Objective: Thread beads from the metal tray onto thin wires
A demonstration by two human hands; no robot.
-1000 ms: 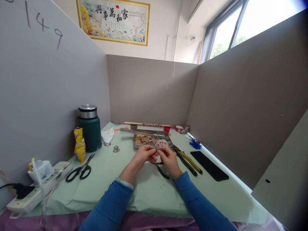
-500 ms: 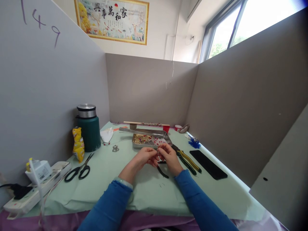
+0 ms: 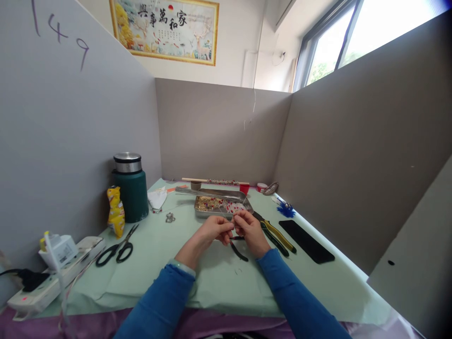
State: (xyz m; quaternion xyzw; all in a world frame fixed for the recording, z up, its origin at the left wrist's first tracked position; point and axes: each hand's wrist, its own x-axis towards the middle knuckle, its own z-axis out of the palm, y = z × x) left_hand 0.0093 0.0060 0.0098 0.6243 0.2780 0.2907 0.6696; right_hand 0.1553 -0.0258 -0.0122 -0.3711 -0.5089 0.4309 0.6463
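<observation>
Hands (image 3: 215,229) (image 3: 249,230) pinched narrow on thin wire (image 3: 245,200) | just nearside of tray (image 3: 203,214) | fingertips close, grip light, avoiding kinks

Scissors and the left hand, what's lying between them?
Only the bare green table covering lies between the scissors and left hand in the head view.

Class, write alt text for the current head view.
Two bare hands, left and right, pinch fine wire before a metal tray of beads; scissors and a green flask stand left, pliers right.
</observation>
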